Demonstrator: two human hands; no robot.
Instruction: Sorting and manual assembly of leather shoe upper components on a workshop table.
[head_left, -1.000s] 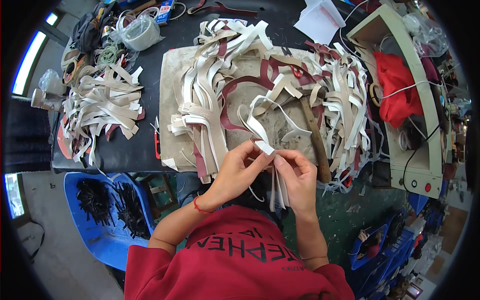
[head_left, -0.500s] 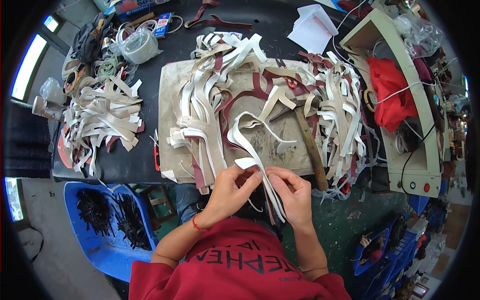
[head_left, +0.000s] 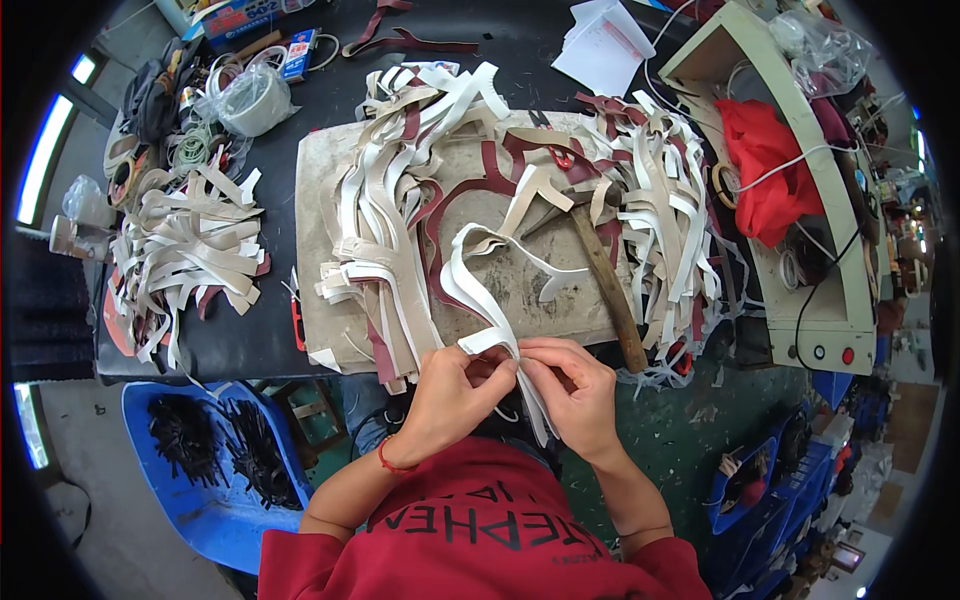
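Note:
At the front edge of the worn work board (head_left: 560, 290), my left hand (head_left: 455, 392) pinches a folded white strip (head_left: 478, 298) near its bent white end. My right hand (head_left: 572, 392) grips the same strip just beside it, thumb and fingers closed. The strip loops up onto the board, its maroon underside showing along one edge, and its tails hang down between my hands. Left of it lies a long heap of white, beige and maroon strips (head_left: 385, 220). A hammer (head_left: 605, 285) with a wooden handle rests on the right of the board, by red-handled pliers (head_left: 562, 157).
More strips are heaped at the right (head_left: 665, 210) and on the far left (head_left: 195, 250). A beige metal housing (head_left: 835, 320) holding red cloth (head_left: 770, 170) stands at the right edge. Below left is a blue bin (head_left: 165, 490) with black bundles. White papers (head_left: 603, 48) lie at the back.
The whole view has shifted slightly. Both hands stay on the strip and have drawn a little closer together; the right fingers have closed in beside the left thumb.

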